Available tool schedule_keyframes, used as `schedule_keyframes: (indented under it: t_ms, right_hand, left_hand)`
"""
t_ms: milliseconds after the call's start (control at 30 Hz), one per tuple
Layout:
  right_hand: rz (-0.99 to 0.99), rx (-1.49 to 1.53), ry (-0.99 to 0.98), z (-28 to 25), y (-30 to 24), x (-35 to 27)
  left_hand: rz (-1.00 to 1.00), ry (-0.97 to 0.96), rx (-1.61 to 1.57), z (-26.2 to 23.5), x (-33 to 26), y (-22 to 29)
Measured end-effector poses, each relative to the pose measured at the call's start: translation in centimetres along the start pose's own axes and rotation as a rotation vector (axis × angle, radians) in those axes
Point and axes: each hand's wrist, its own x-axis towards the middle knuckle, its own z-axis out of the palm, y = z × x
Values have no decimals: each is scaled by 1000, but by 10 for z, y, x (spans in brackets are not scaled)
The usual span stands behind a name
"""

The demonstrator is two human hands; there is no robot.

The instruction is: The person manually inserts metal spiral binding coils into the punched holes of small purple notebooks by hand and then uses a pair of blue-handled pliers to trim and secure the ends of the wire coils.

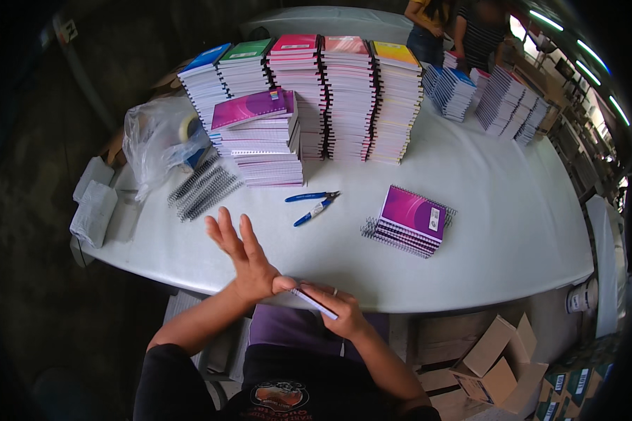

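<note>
My right hand [344, 310] grips a thin notebook [314, 302] tilted edge-on over the table's front edge. My left hand [246, 261] is open, its fingers stretched up and apart, and its thumb end meets the notebook's upper left end. Whether a coil runs through that edge is hard to make out. Beyond the hands lie blue-handled cutting pliers [319, 205], jaws to the right. Right of them sits a small pile of purple notebooks [413, 217] with wire coils sticking out at the sides. Loose dark spiral coils [205, 188] lie to the left.
Tall stacks of notebooks [347, 105] with blue, green, pink, salmon and yellow covers stand behind a shorter purple-topped stack [265, 144]. A clear plastic bag [154, 144] with a tape roll sits left. More stacks [509, 105] and two people are far right. An open carton [495, 365] stands below.
</note>
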Motion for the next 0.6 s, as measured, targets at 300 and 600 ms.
schedule_keyframes:
  t_ms: [300,600]
  right_hand:
    - [16,-38,-55,4,3,-4]
    - [105,52,-143,-2,7,3]
  left_hand:
    - [115,107,43,8,15,10]
    - [100,-110,-127,28,2,22]
